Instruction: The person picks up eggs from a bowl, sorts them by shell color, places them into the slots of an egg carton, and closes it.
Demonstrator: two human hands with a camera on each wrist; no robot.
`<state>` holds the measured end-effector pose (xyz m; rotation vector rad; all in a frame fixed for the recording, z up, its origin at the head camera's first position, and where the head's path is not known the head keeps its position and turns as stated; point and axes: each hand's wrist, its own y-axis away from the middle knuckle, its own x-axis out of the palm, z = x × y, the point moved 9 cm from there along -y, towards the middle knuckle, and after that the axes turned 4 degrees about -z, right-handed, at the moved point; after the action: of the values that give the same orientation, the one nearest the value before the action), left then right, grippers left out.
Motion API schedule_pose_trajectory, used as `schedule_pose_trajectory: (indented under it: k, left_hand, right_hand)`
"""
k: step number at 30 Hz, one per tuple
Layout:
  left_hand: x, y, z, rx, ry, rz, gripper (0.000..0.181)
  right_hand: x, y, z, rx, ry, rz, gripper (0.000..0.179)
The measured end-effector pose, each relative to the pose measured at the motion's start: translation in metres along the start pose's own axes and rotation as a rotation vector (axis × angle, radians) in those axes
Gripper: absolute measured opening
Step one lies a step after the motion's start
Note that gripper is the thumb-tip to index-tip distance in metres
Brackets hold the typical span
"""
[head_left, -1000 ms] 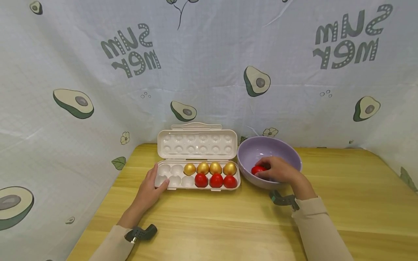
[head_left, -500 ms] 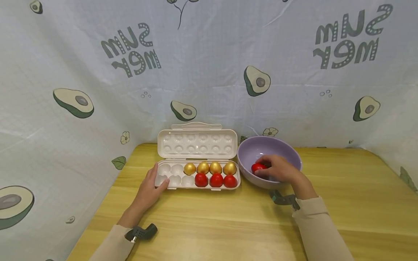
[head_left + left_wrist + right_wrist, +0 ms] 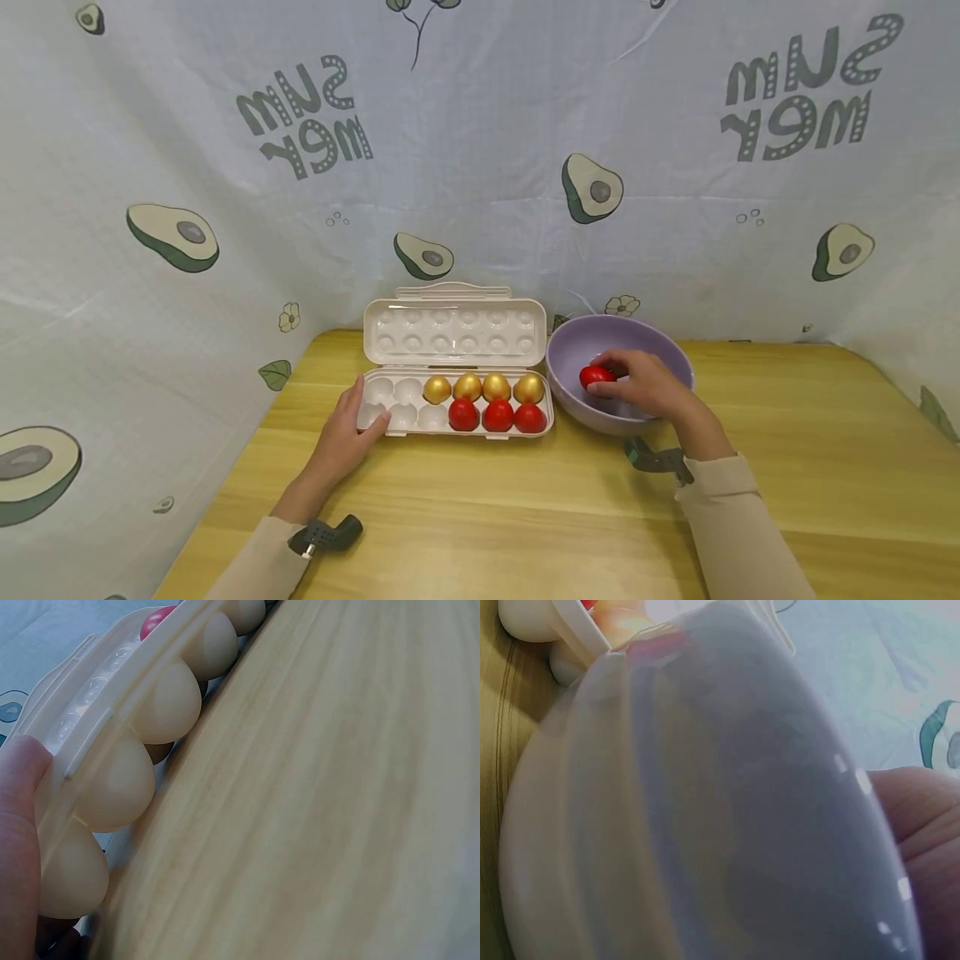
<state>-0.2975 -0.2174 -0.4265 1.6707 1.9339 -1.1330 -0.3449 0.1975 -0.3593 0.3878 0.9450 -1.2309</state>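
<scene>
My right hand (image 3: 643, 385) pinches a red egg (image 3: 596, 377) between thumb and fingers, inside the purple bowl (image 3: 675, 354). In the right wrist view the outer wall of the bowl (image 3: 705, 802) hides the egg and most of the hand. My left hand (image 3: 341, 437) holds the left end of an open, cream plastic egg carton (image 3: 411, 432). In the left wrist view the thumb (image 3: 21, 780) lies over the carton's front rim. Several gold eggs (image 3: 497, 387) fill the right part of the back row. Three red eggs (image 3: 498, 415) sit at the right of the front row.
The carton's lid (image 3: 454, 332) leans back, raised, toward a patterned curtain (image 3: 480, 167) behind the table. The bowl stands close against the carton's right end. A wooden table (image 3: 480, 517) lies under everything. Each wrist wears a dark camera mount (image 3: 327, 535).
My right hand has lifted the red egg slightly within the bowl. The left hand stays where it was on the carton.
</scene>
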Motion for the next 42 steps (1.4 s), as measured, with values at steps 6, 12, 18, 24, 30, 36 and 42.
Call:
schedule_pose_trajectory:
  k: [6, 12, 18, 24, 30, 36, 42]
  left_hand:
    - [0.002, 0.000, 0.002, -0.028, 0.004, 0.032, 0.084]
    - [0.002, 0.000, 0.002, -0.032, 0.015, 0.034, 0.083]
    - [0.001, -0.002, 0.001, -0.025, 0.014, 0.029, 0.084]
    - [0.001, -0.001, 0.001, -0.022, 0.016, 0.031, 0.084]
    - [0.001, -0.001, 0.001, -0.034, 0.015, 0.035, 0.085]
    - [0.001, -0.001, 0.002, -0.037, 0.013, 0.042, 0.085]
    - [0.001, 0.000, 0.002, -0.031, 0.013, 0.036, 0.085]
  right_hand:
    - [-0.004, 0.001, 0.005, -0.013, -0.024, -0.019, 0.032]
    - [-0.007, 0.000, 0.010, 0.008, -0.035, -0.028, 0.036]
    - [-0.010, -0.002, 0.012, 0.027, -0.049, -0.044, 0.039]
    - [-0.012, -0.001, 0.017, 0.047, -0.066, -0.053, 0.042]
    - [-0.011, -0.002, 0.027, 0.030, -0.085, -0.074, 0.043]
    - [-0.009, -0.005, 0.037, -0.015, -0.093, -0.099, 0.042]
    - [-0.008, -0.005, 0.048, -0.041, -0.103, -0.108, 0.043]
